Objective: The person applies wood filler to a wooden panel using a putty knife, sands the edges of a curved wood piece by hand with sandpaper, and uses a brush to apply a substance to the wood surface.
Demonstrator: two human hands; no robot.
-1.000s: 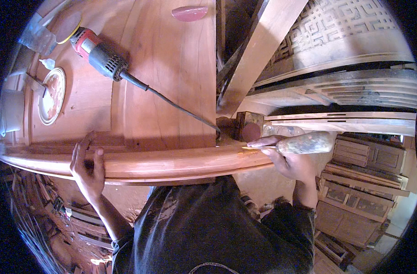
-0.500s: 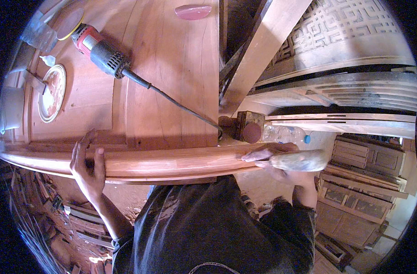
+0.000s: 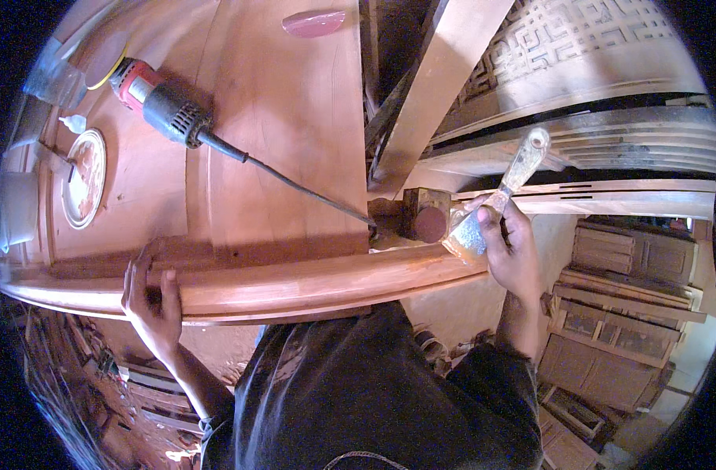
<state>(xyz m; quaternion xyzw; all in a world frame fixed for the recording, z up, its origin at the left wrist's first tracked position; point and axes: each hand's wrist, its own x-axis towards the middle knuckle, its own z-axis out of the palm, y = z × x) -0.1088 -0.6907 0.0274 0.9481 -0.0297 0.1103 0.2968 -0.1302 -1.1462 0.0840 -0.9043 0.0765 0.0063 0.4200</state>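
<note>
A long reddish-brown wooden moulding (image 3: 319, 282) runs across in front of my body along the near edge of a wooden panel (image 3: 287, 117). Toward its left part lies my left hand (image 3: 153, 301), open, with fingers stretched over the wood and thumb apart. My right hand (image 3: 511, 243) is closed around a putty knife (image 3: 522, 164) near where handle and blade meet. The worn handle points up and away to the right. Orange-brown filler coats the end of the blade, which is at the moulding's right end; I cannot tell whether it touches.
A red and black power sander (image 3: 158, 102) rests on the panel, its cord running to the right. Left of it are a round lid with filler (image 3: 84, 184) and a small white bottle (image 3: 74, 124). A sanding disc (image 3: 313, 23) lies farther off. Stacked panels (image 3: 609, 313) stand at right.
My right hand has turned and lifted slightly; the putty knife's handle has swung from pointing right to pointing up, exposing the blade. My left hand stays on the moulding. The view has shifted slightly.
</note>
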